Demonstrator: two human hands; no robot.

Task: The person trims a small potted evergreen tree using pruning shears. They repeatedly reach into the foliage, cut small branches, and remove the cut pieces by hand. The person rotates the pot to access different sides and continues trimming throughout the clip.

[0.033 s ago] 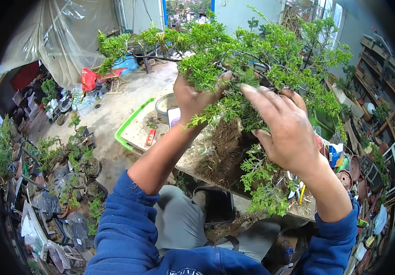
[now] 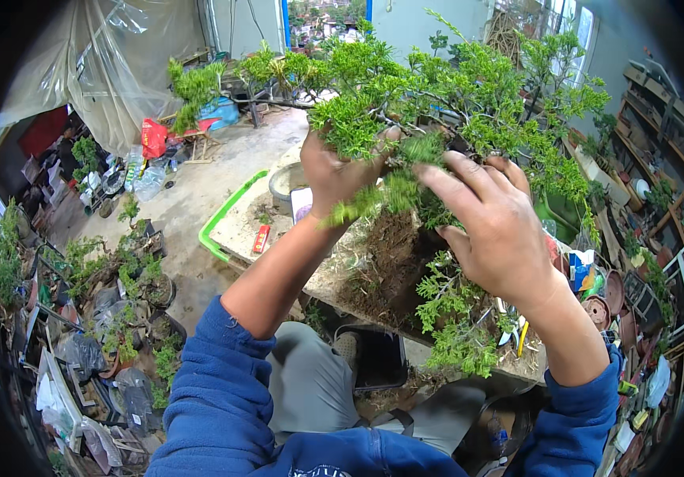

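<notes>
A juniper bonsai (image 2: 485, 95) with bright green scale foliage spreads across the far side of a work table, its root ball of brown soil (image 2: 394, 254) below the branches. My left hand (image 2: 338, 179) reaches into the middle of it, closed on a branch, with most of its fingers behind the foliage. On the right, my right hand (image 2: 493, 219) is among the branches, fingers bent and apart, the fingertips touching a sprig (image 2: 401, 187) that is smeared by motion. A lower branch (image 2: 461, 318) hangs near my right wrist.
The work table (image 2: 235, 226) has a green-rimmed tray edge (image 2: 215, 230), a grey bowl (image 2: 282, 183) and a small red packet (image 2: 261, 238). Yellow-handled pliers (image 2: 522, 338) lie at its right. Potted trees (image 2: 131, 278) and clutter crowd the left floor; pots (image 2: 614, 290) stand on the right.
The sprig between my hands has swung and is blurred now. The fingers of my right hand have shifted slightly to the left; my left hand barely moved.
</notes>
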